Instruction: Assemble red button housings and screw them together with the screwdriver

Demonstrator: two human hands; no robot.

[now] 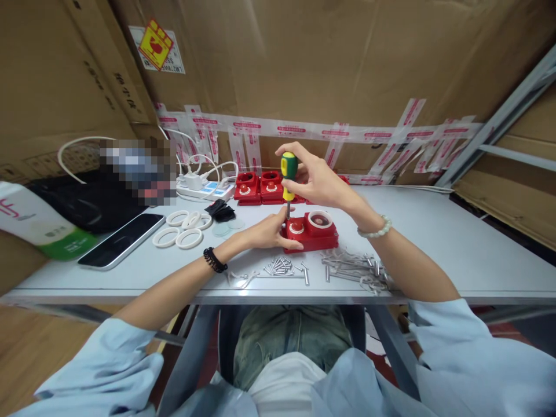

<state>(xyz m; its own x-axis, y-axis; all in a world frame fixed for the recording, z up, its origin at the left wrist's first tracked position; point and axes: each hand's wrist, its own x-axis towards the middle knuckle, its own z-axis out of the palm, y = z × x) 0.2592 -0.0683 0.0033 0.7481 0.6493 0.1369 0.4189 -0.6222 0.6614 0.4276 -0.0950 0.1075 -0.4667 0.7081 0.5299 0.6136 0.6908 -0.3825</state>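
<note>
Red box with white-ringed opening in left grip, screwdriver in right grip

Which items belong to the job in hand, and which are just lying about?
Likely the job:
- screwdriver, in the right hand
- red box, gripped by the left hand
- loose screws
- white rings, like the one on the box

Apparently just lying about:
- phone
- power strip
- green-and-white bag

Screws lie before the housing, rings left.
</note>
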